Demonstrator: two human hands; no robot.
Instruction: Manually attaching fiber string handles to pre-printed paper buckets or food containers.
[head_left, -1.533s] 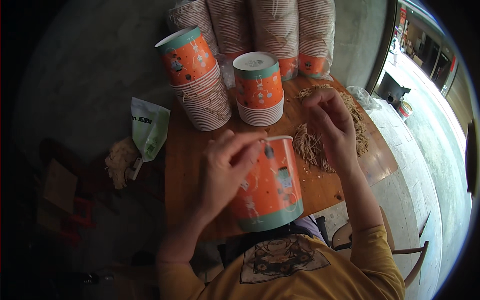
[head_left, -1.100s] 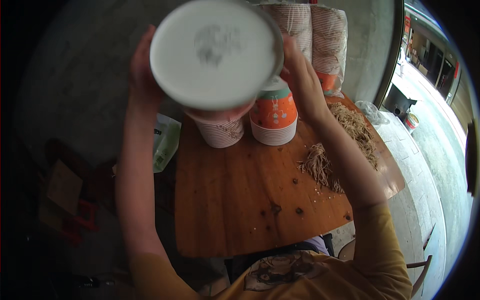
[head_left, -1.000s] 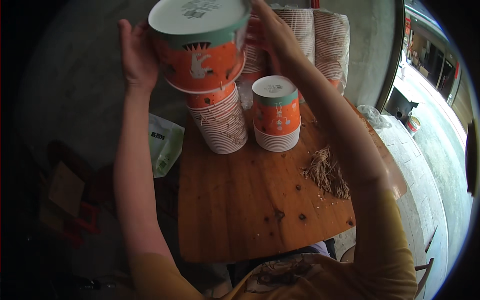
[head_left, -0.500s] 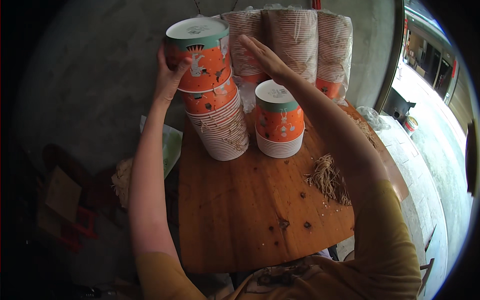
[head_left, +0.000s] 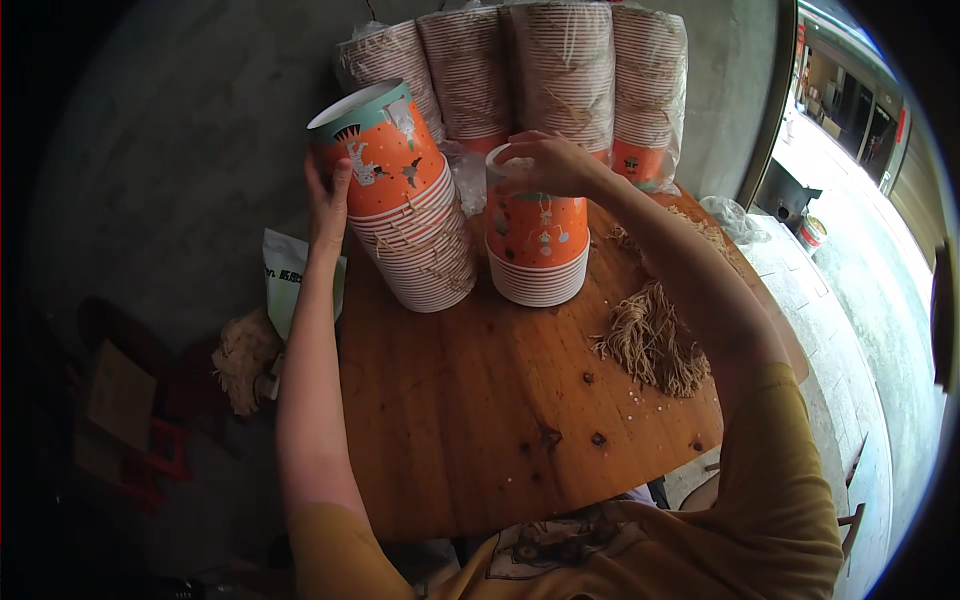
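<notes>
A tall nested stack of upside-down orange paper buckets (head_left: 385,165) with green base bands leans slightly left on the wooden table (head_left: 450,420). My left hand (head_left: 328,205) is against the left side of its top bucket, thumb toward me and fingers partly hidden behind. To the right stands a shorter stack of the same paper buckets (head_left: 540,235), white rims down. Above its pale base hovers my right hand (head_left: 555,165), fingers curved and apart, covering much of that base. Whether its fingertips touch the bucket cannot be made out.
Several tall bucket stacks wrapped in clear plastic (head_left: 565,80) stand along the back by the wall. A bundle of tan strings (head_left: 655,340) lies on the table's right. Crumpled clear plastic (head_left: 735,220) is at the right edge, and a pale green bag (head_left: 285,275) is left of the table.
The top bucket on the tall stack has gone down onto the others, my left hand lowering with it. My right hand has moved from beside it to over the shorter stack. The view shifted slightly.
</notes>
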